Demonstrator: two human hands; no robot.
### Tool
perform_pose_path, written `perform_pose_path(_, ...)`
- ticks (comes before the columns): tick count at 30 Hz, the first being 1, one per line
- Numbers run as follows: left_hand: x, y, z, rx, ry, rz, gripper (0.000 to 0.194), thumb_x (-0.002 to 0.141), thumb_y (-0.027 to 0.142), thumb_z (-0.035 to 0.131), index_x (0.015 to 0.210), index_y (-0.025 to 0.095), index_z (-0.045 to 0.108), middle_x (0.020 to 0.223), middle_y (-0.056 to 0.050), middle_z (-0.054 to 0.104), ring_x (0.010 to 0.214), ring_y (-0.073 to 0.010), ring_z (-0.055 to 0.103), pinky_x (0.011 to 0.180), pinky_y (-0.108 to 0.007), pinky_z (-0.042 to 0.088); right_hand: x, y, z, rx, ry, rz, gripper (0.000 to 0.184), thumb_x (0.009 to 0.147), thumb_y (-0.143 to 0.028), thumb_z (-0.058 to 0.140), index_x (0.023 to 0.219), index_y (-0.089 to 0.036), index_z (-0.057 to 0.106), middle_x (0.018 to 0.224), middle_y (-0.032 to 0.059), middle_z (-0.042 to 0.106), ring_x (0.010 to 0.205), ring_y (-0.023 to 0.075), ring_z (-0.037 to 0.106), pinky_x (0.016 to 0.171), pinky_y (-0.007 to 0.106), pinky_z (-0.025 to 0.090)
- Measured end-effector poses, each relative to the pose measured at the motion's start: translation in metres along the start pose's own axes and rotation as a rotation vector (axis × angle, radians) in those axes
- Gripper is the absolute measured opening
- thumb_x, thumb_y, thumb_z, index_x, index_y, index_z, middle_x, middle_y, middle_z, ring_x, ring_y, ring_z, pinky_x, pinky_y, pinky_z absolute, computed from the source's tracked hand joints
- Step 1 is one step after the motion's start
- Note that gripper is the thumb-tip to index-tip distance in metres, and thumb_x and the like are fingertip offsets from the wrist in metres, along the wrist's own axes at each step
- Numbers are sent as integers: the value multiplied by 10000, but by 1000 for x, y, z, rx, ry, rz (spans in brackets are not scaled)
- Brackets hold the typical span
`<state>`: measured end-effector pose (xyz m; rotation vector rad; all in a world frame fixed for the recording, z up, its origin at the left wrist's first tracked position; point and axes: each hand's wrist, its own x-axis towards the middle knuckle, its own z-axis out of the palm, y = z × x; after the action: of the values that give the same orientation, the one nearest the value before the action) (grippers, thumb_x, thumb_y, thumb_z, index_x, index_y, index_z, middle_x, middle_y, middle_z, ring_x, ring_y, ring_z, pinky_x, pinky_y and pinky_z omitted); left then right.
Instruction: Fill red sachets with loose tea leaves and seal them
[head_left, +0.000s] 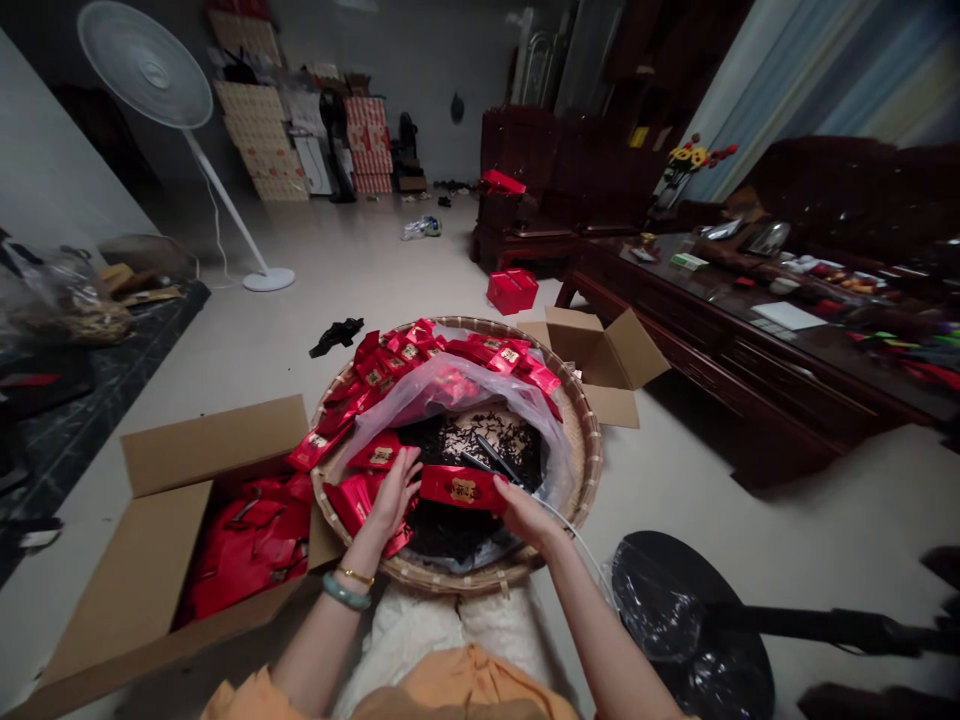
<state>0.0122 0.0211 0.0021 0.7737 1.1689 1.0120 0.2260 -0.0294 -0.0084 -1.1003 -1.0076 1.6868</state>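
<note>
A red tea packet [463, 489] with a gold label lies level across the middle, its right end pinched by my right hand [525, 514]. My left hand [393, 492] is at its left end, fingers stretched and slightly apart; whether they touch the packet is hard to tell. Below both hands is a round woven basket [589, 440] lined with a clear plastic bag [555, 430]. Dark loose tea leaves [442, 535] fill the bag around a pale patch. A dark pen-like tool [499, 458] rests on the leaves. More red packets [409, 352] line the far rim and left side.
An open carton [161, 560] of red packets stands at the left, another open carton [600, 350] beyond the basket. A black round stand base [675, 620] is at lower right. A dark wooden table [712, 320] stands right, a white fan [268, 279] far left.
</note>
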Motion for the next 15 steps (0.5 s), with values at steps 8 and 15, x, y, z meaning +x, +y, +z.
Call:
perform_pose_path(8, -17, 17, 3, 214, -239, 8, 505, 770, 519, 531, 1063, 124, 647, 1036, -138, 687, 993, -262, 620, 877, -387, 452, 8, -6, 14, 95, -163, 43, 530, 792, -636, 471, 878, -158, 683, 823, 81, 719, 902, 232, 644, 848, 399, 465)
perform_pose_path(15, -23, 12, 4, 859, -179, 502, 403, 833, 476, 469, 1007, 179, 678, 1072, -88, 675, 1032, -260, 580, 932, -442, 414, 9, -1, 16, 191, -203, 142, 574, 746, -645, 530, 965, -133, 669, 942, 97, 712, 1060, 244, 588, 1009, 423, 332)
